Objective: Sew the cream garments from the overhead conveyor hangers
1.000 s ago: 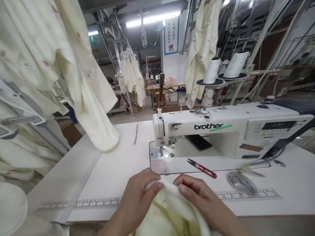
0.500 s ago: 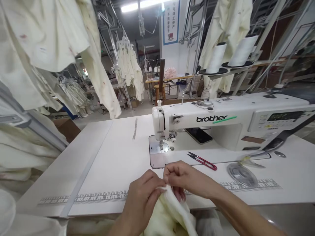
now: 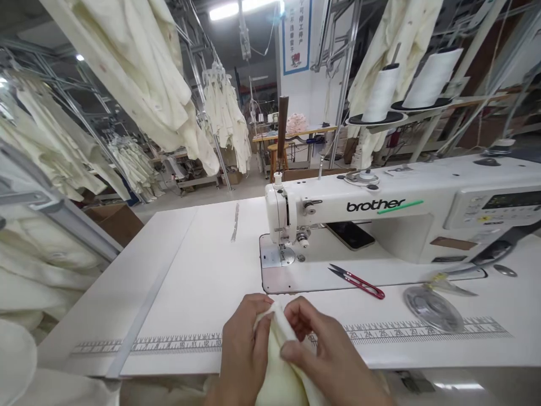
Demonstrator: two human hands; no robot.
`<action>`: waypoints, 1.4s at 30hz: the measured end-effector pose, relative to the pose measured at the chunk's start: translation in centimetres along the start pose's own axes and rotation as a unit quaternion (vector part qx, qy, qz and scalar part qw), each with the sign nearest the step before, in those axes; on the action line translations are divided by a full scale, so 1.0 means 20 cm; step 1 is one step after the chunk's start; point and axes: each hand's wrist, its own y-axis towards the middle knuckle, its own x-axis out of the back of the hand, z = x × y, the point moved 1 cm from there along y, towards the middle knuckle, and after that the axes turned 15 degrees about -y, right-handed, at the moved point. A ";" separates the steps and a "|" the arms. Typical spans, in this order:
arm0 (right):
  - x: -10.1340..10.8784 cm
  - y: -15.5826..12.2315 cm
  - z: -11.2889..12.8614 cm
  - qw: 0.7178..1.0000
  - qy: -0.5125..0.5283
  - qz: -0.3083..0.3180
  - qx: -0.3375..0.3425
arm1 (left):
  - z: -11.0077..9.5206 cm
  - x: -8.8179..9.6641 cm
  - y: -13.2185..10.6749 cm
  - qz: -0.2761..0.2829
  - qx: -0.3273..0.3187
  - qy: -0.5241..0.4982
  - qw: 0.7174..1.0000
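A cream cloth piece (image 3: 276, 372) hangs over the table's front edge, its upper corner raised between my hands. My left hand (image 3: 245, 338) pinches that corner between thumb and fingers. On the other side, my right hand (image 3: 323, 344) has its thumb on the cloth's right edge and its fingers curled behind it. Just beyond both hands is the needle plate (image 3: 270, 256) of a white sewing machine (image 3: 329, 194), with no cloth under the presser foot. Red-handled thread snips (image 3: 359, 282) lie to the right of my hands.
A printed ruler strip (image 3: 177, 343) runs along the white table's front. A clear round dish (image 3: 431, 310) sits at the right. Behind the snips lies a dark phone (image 3: 353, 234). White thread cones (image 3: 382, 93) stand above the machine; cream garments (image 3: 143, 73) hang at the left.
My right hand has shifted from the pinched corner to lower down the cloth's right edge, its fingers more spread. My left hand still holds the corner. The view has turned slightly.
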 end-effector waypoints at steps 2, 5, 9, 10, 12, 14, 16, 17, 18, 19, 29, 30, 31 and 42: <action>-0.01 -0.02 0.00 0.998 -0.061 -0.018 -0.012 | -0.02 -0.01 0.02 -0.024 0.060 -0.022 0.998; 0.04 0.02 0.00 0.996 -0.080 -0.007 0.049 | -0.07 0.01 0.08 0.007 0.194 -0.112 0.975; 0.14 0.11 0.00 0.978 -0.131 0.007 0.162 | -0.13 0.04 0.20 0.150 0.220 -0.144 0.953; 0.16 0.13 -0.01 0.976 -0.142 -0.001 0.168 | -0.13 0.04 0.23 0.157 0.208 -0.129 0.957; 0.18 0.17 -0.02 0.979 -0.147 -0.029 0.135 | -0.11 0.04 0.28 0.151 0.188 -0.118 0.963; 0.18 0.21 -0.06 0.989 -0.120 -0.050 0.063 | -0.07 0.02 0.35 0.162 0.194 -0.144 0.957; 0.18 0.28 -0.10 0.996 -0.073 -0.050 0.001 | 0.00 0.00 0.41 0.183 0.226 -0.191 0.937; 0.18 0.31 -0.13 0.997 -0.055 -0.046 -0.017 | 0.04 -0.01 0.44 0.190 0.248 -0.211 0.926; 0.18 0.35 -0.16 0.997 -0.052 -0.043 -0.028 | 0.09 -0.03 0.47 0.190 0.268 -0.225 0.917; 0.19 0.39 -0.19 0.996 -0.075 -0.041 -0.037 | 0.13 -0.04 0.51 0.186 0.284 -0.231 0.912; 0.18 0.64 -0.32 0.924 -0.357 -0.064 -0.120 | 0.41 -0.15 0.66 0.161 0.169 0.119 0.965; 0.18 0.64 -0.32 0.919 -0.368 -0.066 -0.127 | 0.41 -0.15 0.66 0.161 0.176 0.127 0.963; 0.18 0.64 -0.32 0.914 -0.377 -0.067 -0.134 | 0.41 -0.16 0.67 0.165 0.183 0.136 0.960; 0.17 0.64 -0.32 0.894 -0.423 -0.074 -0.128 | 0.37 -0.19 0.68 0.151 0.221 0.185 0.946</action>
